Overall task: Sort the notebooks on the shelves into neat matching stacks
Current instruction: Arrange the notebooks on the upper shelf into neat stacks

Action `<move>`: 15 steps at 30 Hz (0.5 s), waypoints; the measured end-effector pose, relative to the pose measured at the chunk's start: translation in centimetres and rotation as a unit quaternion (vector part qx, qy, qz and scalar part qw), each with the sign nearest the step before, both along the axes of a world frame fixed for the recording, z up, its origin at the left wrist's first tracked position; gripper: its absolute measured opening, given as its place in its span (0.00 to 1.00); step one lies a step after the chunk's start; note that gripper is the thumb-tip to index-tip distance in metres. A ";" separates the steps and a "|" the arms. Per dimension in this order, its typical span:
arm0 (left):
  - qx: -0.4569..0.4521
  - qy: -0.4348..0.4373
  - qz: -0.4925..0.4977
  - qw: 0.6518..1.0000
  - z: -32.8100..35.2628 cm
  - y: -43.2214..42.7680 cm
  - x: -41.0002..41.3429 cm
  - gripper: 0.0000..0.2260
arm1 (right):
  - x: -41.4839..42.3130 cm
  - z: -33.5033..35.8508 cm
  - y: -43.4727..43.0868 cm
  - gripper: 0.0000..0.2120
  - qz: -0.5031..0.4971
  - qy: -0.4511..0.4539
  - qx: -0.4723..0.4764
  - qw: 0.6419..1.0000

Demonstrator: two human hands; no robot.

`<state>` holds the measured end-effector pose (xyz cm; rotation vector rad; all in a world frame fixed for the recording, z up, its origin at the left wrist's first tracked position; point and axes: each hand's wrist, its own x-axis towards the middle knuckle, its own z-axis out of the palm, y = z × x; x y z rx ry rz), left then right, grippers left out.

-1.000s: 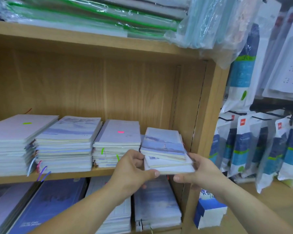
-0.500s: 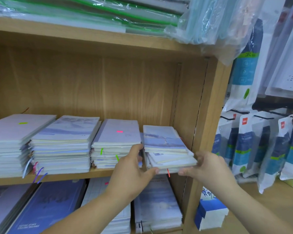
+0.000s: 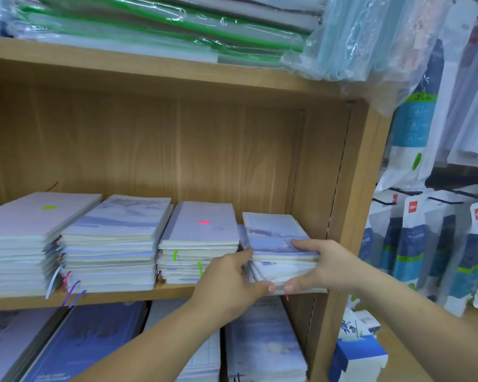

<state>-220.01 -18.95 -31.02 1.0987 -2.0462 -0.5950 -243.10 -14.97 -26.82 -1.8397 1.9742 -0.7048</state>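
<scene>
Snugly: left hand [image 3: 226,282], stack [image 3: 273,232], right hand [image 3: 324,267].

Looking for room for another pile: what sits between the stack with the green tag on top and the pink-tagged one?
Head view: the blue landscape-cover stack fills it, flanked by the green-tagged stack and pink-tagged stack.

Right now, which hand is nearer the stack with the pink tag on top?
Left. The left hand sits just beside the pink-tagged stack, gripping the small end stack; the right hand grips that end stack's far side, by the shelf upright.
</scene>
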 end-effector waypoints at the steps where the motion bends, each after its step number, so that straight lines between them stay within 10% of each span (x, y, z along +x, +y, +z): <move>1: -0.003 0.020 0.001 1.000 -0.3 0.1 0.0 0.20 | -0.2 -0.3 0.3 0.58 -0.009 -0.007 -0.020 1.000; 15: 0.034 0.104 -0.030 0.994 -1.4 0.4 -0.5 0.09 | 0.3 -2.1 2.2 0.31 -0.101 -0.087 -0.135 0.982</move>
